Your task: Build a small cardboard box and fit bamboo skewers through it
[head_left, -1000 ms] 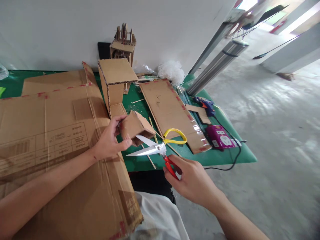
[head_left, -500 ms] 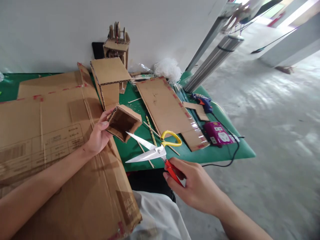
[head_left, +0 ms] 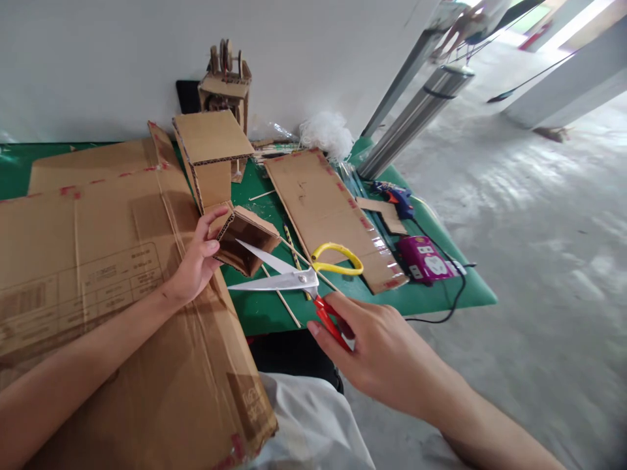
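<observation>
My left hand point(head_left: 196, 264) grips a small open cardboard box point(head_left: 255, 228) by its left side, its hollow turned toward me. In my right hand point(head_left: 377, 346) is a pair of scissors point(head_left: 294, 282), held by the red handle, with the yellow handle loop free above. The blades are spread apart and point left. The upper blade's tip lies in front of the box's opening; whether it reaches inside, I cannot tell. A large flat cardboard sheet point(head_left: 122, 326) lies under my left forearm.
On the green table point(head_left: 455, 287) lie a long cardboard piece point(head_left: 318, 202), thin wooden sticks point(head_left: 281, 297), a blue glue gun point(head_left: 399, 199) and a purple power box point(head_left: 424, 258) with a black cord. A folded cardboard structure point(head_left: 213, 140) stands behind the box. A metal post point(head_left: 416, 124) rises at the right.
The scissors have moved left, bringing the upper blade across the box's opening. The box has tilted slightly in my left hand.
</observation>
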### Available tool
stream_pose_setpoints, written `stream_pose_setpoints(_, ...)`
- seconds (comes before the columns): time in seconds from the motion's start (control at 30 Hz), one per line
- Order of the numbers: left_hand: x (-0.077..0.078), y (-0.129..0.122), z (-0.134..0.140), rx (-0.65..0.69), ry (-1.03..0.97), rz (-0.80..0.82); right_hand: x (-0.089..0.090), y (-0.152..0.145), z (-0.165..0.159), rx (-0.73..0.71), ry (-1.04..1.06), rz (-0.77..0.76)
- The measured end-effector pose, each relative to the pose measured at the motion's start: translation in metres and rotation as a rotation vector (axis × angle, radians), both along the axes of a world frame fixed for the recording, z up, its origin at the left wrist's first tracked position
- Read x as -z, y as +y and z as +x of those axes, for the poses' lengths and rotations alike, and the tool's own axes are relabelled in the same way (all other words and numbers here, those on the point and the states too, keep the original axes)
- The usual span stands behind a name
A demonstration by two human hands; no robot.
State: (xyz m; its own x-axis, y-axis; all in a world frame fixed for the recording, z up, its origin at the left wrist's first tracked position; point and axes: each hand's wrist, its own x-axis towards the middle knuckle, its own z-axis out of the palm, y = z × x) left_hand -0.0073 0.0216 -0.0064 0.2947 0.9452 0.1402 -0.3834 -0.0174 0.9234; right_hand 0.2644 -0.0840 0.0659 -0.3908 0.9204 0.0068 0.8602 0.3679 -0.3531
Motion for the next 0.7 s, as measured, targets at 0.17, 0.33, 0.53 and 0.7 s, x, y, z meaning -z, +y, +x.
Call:
stream_pose_setpoints(0.17,0.005,0.002,0.001,-0.025,0.072,0.048,-0.007,0.010,-0.014,0.030,-0.177,0.081)
stream_pose_setpoints(0.33,0.005,0.003,0.001,-0.027,0.077,0.039,-0.014,0.015,-0.027,0.035,-0.289,0.060)
stream_pose_setpoints(0.53,0.005,0.004,0.002,-0.012,0.046,0.083,-0.025,0.017,-0.035,0.040,-0.423,0.053)
stream_pose_setpoints(0.7,0.002,0.003,0.004,-0.002,0.004,0.063,-0.032,0.020,-0.037,0.013,-0.435,0.039)
